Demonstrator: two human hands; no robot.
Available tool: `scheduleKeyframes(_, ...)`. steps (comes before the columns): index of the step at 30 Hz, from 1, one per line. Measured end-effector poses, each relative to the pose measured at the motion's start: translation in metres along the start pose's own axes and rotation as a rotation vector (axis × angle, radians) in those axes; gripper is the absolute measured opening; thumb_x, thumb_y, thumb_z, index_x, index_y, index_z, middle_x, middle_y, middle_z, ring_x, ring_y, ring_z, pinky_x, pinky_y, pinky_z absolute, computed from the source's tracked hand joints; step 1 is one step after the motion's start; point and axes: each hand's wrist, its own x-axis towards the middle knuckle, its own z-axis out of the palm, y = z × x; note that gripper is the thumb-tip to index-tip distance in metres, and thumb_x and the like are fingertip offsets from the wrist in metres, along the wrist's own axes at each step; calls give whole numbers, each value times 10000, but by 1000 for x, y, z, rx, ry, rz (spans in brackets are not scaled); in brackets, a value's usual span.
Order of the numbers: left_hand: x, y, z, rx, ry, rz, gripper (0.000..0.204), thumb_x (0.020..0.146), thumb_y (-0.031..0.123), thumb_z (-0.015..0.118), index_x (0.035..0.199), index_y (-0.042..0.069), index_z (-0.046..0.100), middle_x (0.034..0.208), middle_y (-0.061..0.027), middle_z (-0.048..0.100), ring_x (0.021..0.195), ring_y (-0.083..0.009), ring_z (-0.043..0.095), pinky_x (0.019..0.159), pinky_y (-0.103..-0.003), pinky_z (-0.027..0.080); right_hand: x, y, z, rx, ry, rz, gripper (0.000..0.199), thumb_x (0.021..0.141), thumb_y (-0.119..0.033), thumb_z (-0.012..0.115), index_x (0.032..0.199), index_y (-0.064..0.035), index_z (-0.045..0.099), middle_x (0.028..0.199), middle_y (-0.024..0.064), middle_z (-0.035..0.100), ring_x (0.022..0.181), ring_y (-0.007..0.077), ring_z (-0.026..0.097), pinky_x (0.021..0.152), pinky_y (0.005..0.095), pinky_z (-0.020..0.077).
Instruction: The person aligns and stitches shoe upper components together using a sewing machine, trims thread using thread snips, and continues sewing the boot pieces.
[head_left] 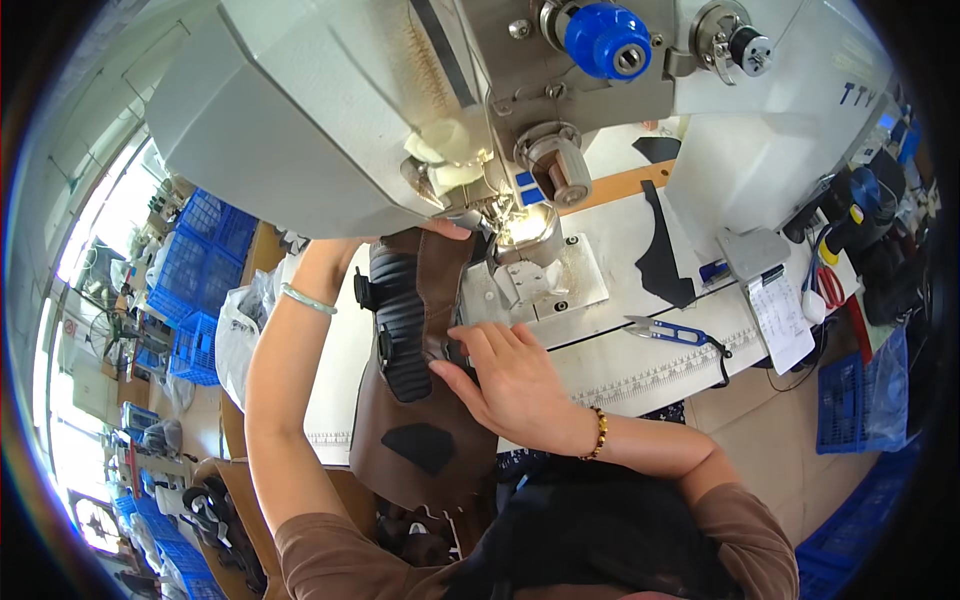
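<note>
A brown leather piece with a black ribbed panel and black buckle-like parts along its left side lies by the sewing machine's needle area. It droops over the table's front edge, where a dark patch shows. My left hand reaches the far end of the leather; one finger rests on it, and the machine head hides most of the hand. Nearer me, my right hand pinches the leather's right edge between thumb and fingers, just left of the metal needle plate.
The machine head overhangs the work. To the right lie blue-handled thread snips, a black cut piece, a printed ruler strip and red-handled scissors. Blue crates stand left; another crate sits right.
</note>
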Motion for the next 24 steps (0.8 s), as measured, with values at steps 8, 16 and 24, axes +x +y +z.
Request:
scheduleKeyframes(8, -26, -18, 16, -557, -44, -438, 345, 740, 90, 731, 1034, -27, 594, 953, -84, 650, 803, -145, 635, 760, -263, 522, -5, -5, -8, 41, 51, 64, 186, 829, -178, 627, 865, -34, 515, 803, 114, 512, 686, 283, 539, 651, 372, 440)
scheduleKeyframes(16, -33, -1, 18, -643, -105, -426, 351, 752, 105, 713, 1061, 1, 583, 963, -65, 626, 846, -112, 598, 772, -236, 492, -12, 14, -39, 128, 27, 304, 344, 823, -256, 661, 967, -12, 467, 800, 133, 557, 659, 319, 601, 543, 384, 472)
scheduleKeyframes(24, -28, 9, 31, -448, -42, -301, 480, 691, 184, 779, 1090, 9, 577, 976, -51, 615, 889, -127, 570, 833, -242, 443, -16, 25, -35, 20, -8, 228, 317, 840, -328, 628, 876, -33, 516, 532, 103, 572, 475, 295, 582, 434, 374, 447)
